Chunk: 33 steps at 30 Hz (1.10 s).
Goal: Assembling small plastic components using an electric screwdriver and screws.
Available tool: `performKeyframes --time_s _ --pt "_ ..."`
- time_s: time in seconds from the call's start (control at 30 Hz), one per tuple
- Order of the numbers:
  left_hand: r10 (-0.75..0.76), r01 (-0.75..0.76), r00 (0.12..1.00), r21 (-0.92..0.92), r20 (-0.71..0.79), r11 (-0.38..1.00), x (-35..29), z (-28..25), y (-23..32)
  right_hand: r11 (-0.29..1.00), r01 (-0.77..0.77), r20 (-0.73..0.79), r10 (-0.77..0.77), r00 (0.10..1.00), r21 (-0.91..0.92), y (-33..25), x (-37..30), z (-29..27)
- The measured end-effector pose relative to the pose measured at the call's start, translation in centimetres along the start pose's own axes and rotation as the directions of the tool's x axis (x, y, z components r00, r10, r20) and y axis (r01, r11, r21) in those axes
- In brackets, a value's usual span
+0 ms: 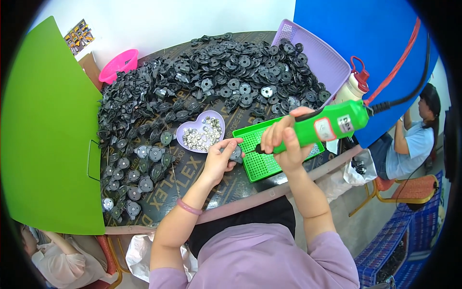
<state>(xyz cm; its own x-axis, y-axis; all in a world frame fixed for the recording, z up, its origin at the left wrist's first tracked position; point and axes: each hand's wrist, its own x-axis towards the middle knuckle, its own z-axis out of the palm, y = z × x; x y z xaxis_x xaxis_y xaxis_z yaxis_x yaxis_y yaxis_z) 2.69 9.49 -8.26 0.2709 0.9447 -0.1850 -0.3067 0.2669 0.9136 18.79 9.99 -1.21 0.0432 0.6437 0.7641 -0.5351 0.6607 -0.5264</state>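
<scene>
My left hand (222, 159) pinches a round dark plastic part (236, 154) between thumb and fingers, in front of a heart-shaped purple bowl (224, 126). My right hand (288, 142) is wrapped around a green electric screwdriver (332, 124), held almost level. Its bit points left at the plastic part; whether the two touch I cannot tell. Beneath the tool and my right hand lies a green perforated tray (256, 169), partly hidden by them. Small silvery metal pieces (199, 138) fill much of the bowl.
A large heap of black plastic parts (163, 77) spreads across the back and left. Behind stand a pink basket (118, 65) and a purple basket (332, 53). A bottle (353, 86) is at right. Cables (402, 60) rise from the screwdriver. Green and blue panels flank the table; people sit beyond.
</scene>
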Motion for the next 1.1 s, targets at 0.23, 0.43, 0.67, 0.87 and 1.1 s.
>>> performKeyframes --time_s 0.23,0.43,0.67,0.87,1.1 --pt "0.03 -0.026 0.998 0.069 -0.059 0.997 -0.1 0.5 0.0 0.999 -0.041 0.01 0.041 0.999 0.006 1.2 -1.3 1.6" --pt "0.066 -0.063 0.997 0.042 -0.052 0.997 -0.3 0.5 0.0 0.995 -0.077 0.038 0.08 0.996 -0.056 1.5 -1.4 1.7" --pt "0.053 -0.043 0.986 0.066 -0.16 0.997 -0.5 0.8 0.0 0.991 -0.128 0.049 0.13 0.99 -0.036 2.7 -2.3 2.2" --pt "0.149 -0.135 0.985 0.146 -0.088 0.98 -0.6 0.2 0.8 0.988 -0.134 0.219 0.115 0.969 0.072 1.0 0.9 2.4" --pt "0.187 -0.18 0.982 0.257 -0.001 0.949 -7.9 0.4 4.6 0.972 -0.094 0.108 0.072 0.992 0.215 1.7 5.2 0.4"
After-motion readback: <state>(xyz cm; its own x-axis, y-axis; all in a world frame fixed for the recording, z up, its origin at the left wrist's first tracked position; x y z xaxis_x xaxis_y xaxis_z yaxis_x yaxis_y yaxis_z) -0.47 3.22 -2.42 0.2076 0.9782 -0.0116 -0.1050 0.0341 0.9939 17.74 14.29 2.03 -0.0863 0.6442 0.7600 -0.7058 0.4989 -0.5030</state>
